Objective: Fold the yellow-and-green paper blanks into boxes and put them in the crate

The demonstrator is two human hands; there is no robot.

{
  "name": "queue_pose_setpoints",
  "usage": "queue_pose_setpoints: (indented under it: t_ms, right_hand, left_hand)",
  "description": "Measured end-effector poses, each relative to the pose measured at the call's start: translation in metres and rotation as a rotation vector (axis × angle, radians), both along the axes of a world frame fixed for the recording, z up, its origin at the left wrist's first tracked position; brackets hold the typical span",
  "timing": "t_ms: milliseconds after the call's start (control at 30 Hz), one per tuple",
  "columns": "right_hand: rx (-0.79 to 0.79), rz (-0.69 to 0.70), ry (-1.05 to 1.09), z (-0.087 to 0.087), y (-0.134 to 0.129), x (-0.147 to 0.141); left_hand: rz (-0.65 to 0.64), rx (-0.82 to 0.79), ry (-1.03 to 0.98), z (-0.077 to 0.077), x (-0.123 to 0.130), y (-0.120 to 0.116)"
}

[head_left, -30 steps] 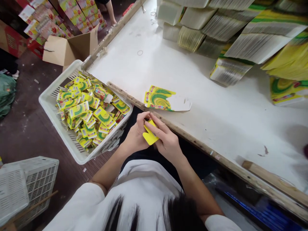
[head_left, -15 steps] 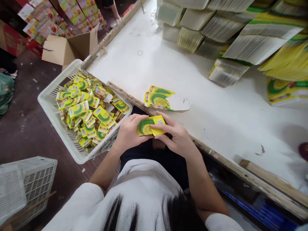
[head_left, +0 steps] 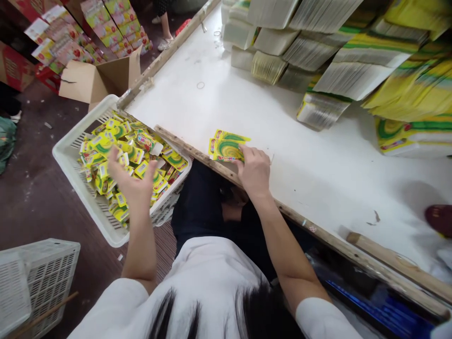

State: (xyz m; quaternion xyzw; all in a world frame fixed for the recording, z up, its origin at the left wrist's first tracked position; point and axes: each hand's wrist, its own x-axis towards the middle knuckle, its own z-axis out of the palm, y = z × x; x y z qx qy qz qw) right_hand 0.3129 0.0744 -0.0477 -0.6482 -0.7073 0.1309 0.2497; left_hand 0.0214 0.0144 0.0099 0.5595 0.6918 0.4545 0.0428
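My left hand (head_left: 132, 181) hovers over the white plastic basket (head_left: 116, 242), its fingers apart and somewhat blurred. Below and beyond it lies a heap of small yellow-and-green folded boxes (head_left: 141, 167). A blurred yellow box (head_left: 103, 142) is just past my left fingertips, apparently out of the grasp. At the table's front edge, my right hand (head_left: 254, 170) closes thumb and fingers on the right part of the flat, unfolded yellow-and-green cartons (head_left: 228, 148). My palm and fingers hide most of the cartons' white flaps.
Stacks of flat cartons (head_left: 319, 75) stand on the far right of the white table (head_left: 176, 89). Wooden strips (head_left: 197, 153) edge the table. An open cardboard box (head_left: 79, 82) is behind the basket. Another white crate (head_left: 52, 273) sits on the floor at left. A person's leg (head_left: 164, 26) shows at the top.
My hands have separated. The left moved left over the basket and let go of the folded box; the right moved up onto the flat cartons on the table.
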Motion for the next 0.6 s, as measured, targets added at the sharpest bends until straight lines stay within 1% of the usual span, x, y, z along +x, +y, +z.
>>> queue_pose_setpoints:
  t_ms: [33,100,200,233,300,367,400,467,533,600]
  right_hand:
    - [-0.002,-0.002,-0.030,-0.002,0.001,-0.002]
    - [0.032,-0.012,-0.044,-0.005,0.000,-0.005]
    - [0.093,-0.038,0.038,-0.009,-0.004,-0.005]
    - [0.105,-0.055,0.109,-0.009,-0.006,-0.004]
    - [0.101,-0.084,0.325,-0.005,-0.012,-0.002]
    - [0.050,-0.055,0.559,0.003,-0.023,-0.003]
    - [0.007,-0.008,0.654,0.008,-0.030,-0.004]
    - [-0.101,0.123,0.797,0.017,-0.046,-0.009]
    - [-0.192,0.221,0.930,0.022,-0.062,-0.017]
    - [-0.202,0.233,1.041,0.023,-0.074,-0.026]
  left_hand:
    - [-0.022,-0.036,-0.025,-0.007,0.010,-0.002]
    - [-0.151,-0.127,-0.124,-0.021,0.034,-0.005]
    - [-0.339,-0.253,-0.287,-0.037,0.069,-0.011]
    - [-0.385,-0.286,-0.345,-0.041,0.079,-0.012]
    - [-0.476,-0.336,-0.504,-0.048,0.094,-0.013]
    - [-0.559,-0.321,-0.707,-0.052,0.107,-0.011]
    - [-0.584,-0.284,-0.799,-0.052,0.113,-0.010]
    - [-0.579,-0.189,-0.931,-0.048,0.124,-0.007]
    - [-0.523,-0.110,-0.981,-0.039,0.131,-0.003]
    - [-0.456,-0.060,-0.961,-0.028,0.134,0.000]
